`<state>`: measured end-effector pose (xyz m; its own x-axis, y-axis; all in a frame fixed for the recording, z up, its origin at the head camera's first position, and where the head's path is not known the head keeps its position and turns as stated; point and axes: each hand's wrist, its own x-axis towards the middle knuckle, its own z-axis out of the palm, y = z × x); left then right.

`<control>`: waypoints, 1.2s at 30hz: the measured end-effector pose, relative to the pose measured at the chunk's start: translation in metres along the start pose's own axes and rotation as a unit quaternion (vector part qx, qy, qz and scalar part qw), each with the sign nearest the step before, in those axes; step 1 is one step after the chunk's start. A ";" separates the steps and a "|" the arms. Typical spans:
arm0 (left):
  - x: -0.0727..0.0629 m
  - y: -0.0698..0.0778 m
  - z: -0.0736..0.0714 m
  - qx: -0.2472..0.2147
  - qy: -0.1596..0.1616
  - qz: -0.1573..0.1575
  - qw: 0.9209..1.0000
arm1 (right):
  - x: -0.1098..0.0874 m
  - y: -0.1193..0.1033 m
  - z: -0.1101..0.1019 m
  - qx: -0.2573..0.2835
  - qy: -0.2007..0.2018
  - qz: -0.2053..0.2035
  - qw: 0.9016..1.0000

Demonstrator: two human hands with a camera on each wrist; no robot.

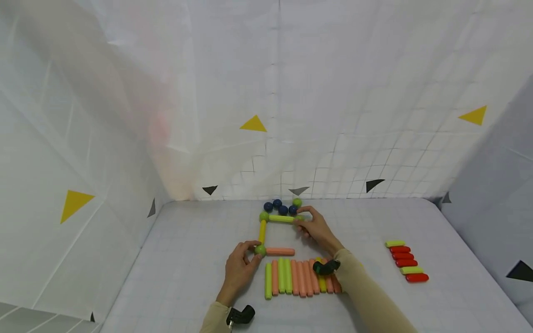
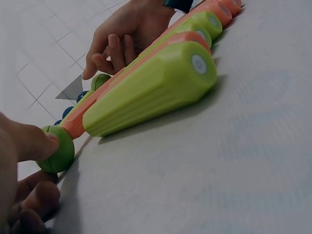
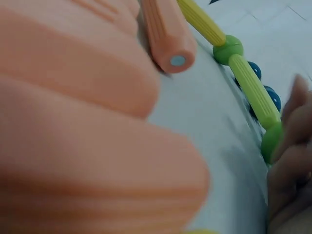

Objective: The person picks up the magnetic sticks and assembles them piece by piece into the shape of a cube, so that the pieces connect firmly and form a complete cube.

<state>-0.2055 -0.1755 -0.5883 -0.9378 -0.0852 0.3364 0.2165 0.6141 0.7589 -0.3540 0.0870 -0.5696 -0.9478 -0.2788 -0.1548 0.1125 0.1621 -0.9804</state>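
A frame of rods and balls lies flat on the table. My left hand (image 1: 240, 268) pinches the green ball (image 2: 59, 150) at its near left corner between thumb and fingers. From that ball an orange rod (image 1: 280, 251) runs right, and a yellow rod (image 1: 262, 232) runs back to another green ball (image 1: 264, 216). A light green rod (image 1: 281, 218) continues right from there to a third green ball (image 3: 271, 141). My right hand (image 1: 317, 230) holds this third ball, which its fingers partly cover in the head view.
Several dark blue balls (image 1: 268, 207) and one loose green ball (image 1: 297, 202) sit behind the frame. In front lies a row of orange, light green and yellow rods (image 1: 300, 277), partly under my right forearm. Red and light green rods (image 1: 406, 263) form a column at the right.
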 end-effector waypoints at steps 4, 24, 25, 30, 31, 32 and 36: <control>0.000 0.000 0.000 0.000 -0.002 -0.003 1.000 | -0.001 0.002 -0.008 0.094 0.015 0.015 0.995; -0.004 -0.003 0.001 0.026 0.004 0.015 1.000 | -0.052 -0.021 0.018 -0.149 -0.068 -0.062 0.985; -0.004 -0.003 0.000 0.025 0.005 0.011 1.000 | -0.062 -0.025 0.025 -0.179 -0.079 -0.089 0.977; -0.002 -0.004 -0.002 0.007 0.001 -0.006 1.000 | -0.103 -0.039 0.067 -0.317 -0.088 -0.206 0.922; -0.001 -0.004 -0.002 0.004 0.000 -0.007 1.000 | -0.109 -0.039 0.075 -0.344 -0.080 -0.218 0.910; 0.000 -0.005 -0.002 -0.001 0.000 -0.006 1.000 | -0.115 -0.038 0.082 -0.369 -0.070 -0.228 0.898; 0.001 -0.006 -0.004 -0.028 -0.009 -0.008 1.000 | -0.131 -0.029 0.106 -0.426 -0.043 -0.237 0.872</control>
<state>-0.2073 -0.1823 -0.5907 -0.9457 -0.0808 0.3148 0.2158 0.5680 0.7942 -0.2017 0.0183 -0.5340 -0.7978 -0.5696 0.1977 -0.5827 0.6443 -0.4953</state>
